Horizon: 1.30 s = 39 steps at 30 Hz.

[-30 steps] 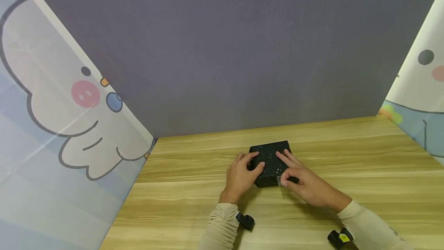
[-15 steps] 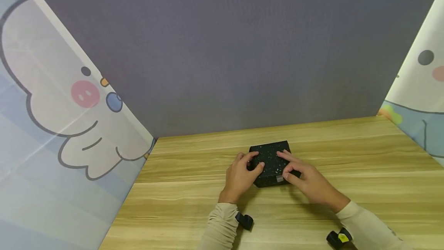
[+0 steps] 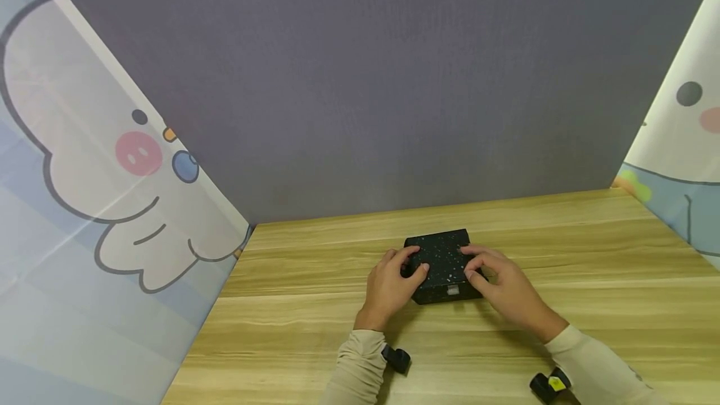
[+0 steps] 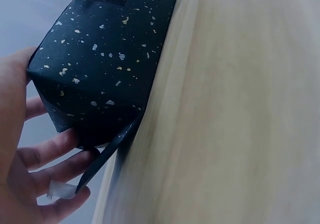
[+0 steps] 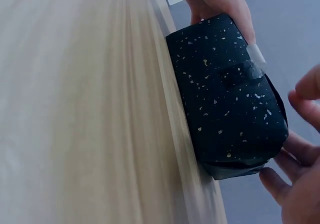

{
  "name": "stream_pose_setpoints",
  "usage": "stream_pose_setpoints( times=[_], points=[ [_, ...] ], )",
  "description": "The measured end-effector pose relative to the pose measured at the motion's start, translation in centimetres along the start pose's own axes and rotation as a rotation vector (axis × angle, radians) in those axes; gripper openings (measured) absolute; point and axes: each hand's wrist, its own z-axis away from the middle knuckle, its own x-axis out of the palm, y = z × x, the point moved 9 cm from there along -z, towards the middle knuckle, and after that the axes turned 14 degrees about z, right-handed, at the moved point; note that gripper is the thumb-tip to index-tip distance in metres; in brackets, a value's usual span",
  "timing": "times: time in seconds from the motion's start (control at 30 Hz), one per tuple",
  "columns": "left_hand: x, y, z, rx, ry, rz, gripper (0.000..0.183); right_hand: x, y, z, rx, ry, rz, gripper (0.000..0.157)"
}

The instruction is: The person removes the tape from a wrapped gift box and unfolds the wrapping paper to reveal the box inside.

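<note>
A small box [image 3: 441, 261] wrapped in black paper with pale flecks lies on the wooden table. My left hand [image 3: 389, 283] holds its left end, thumb and index fingertip on top. In the left wrist view, its other fingers sit by a loose paper flap [image 4: 107, 151] that carries a whitish bit of tape [image 4: 62, 190]. Another strip of tape [image 3: 452, 290] crosses the front upper edge. My right hand [image 3: 509, 289] is at the right end with bent, loose fingers. In the right wrist view, its lower fingers [image 5: 295, 154] are against that end, where the paper is folded [image 5: 235, 170].
A grey panel [image 3: 365, 92] rises behind the table [image 3: 315, 311]. Cartoon-printed sheets flank it at the left [image 3: 101, 205] and right [image 3: 689, 155]. Wrist cameras [image 3: 397, 360] are strapped to both sleeved forearms.
My right hand has drawn back rightward from the front tape and the box top to the right edge, uncovering the tape. The left hand and the box have stayed in place.
</note>
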Motion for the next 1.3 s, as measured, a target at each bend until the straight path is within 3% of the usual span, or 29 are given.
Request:
stream_pose_setpoints(
  times=[0.2, 0.43, 0.8, 1.07, 1.3],
  points=[
    [0.2, 0.4, 0.1, 0.022, -0.016, -0.003, 0.047, -1.1, 0.8, 0.1, 0.064, 0.118, 0.033, 0.010],
    [0.5, 0.6, 0.4, 0.015, -0.059, 0.026, 0.047, -1.4, 1.5, 0.6, 0.122, 0.125, 0.026, 0.008],
    [0.7, 1.4, 0.3, 0.041, -0.071, 0.016, 0.047, -0.7, 2.1, 0.1, 0.159, 0.082, 0.058, 0.018],
    [0.8, 1.1, 0.2, 0.041, -0.094, 0.019, 0.048, 0.1, 2.1, -0.2, 0.187, -0.043, 0.081, 0.037],
    [0.8, 0.8, 0.3, 0.029, -0.104, 0.027, 0.048, 0.6, 2.0, -0.2, 0.166, -0.104, 0.086, 0.037]
  ],
)
